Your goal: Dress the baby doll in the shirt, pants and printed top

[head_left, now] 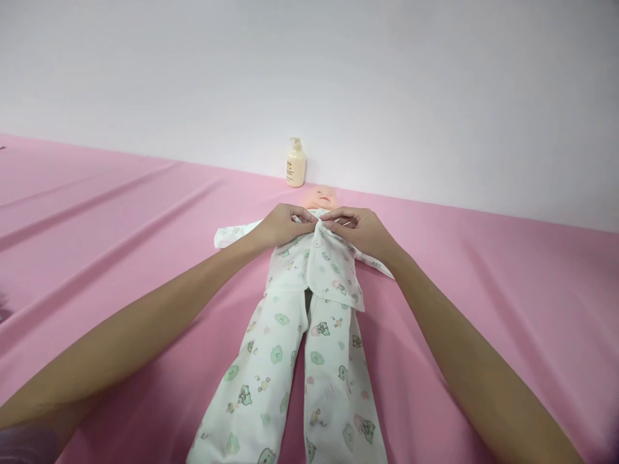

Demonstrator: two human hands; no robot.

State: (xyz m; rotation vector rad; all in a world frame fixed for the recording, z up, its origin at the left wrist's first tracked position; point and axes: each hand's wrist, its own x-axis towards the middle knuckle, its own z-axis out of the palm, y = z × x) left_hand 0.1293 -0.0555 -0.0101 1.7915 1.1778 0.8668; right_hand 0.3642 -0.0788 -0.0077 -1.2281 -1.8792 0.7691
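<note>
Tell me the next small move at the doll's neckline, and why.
Probably draw the two pinched edges together and close the top at the neck. The left hand and right hand both pinch its front just below the doll's head, their fingers nearly meeting, while its lower front lies loose over the trousers.

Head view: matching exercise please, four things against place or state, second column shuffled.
Things:
1. pump bottle
2. doll
3. printed trousers
4. left hand

Place or state:
A. lying face up on the pink sheet
B. standing upright against the wall
C. pinching the printed top near the collar
D. two legs spread out, nearest the camera

Pairs: 1-B, 2-A, 3-D, 4-C
</note>
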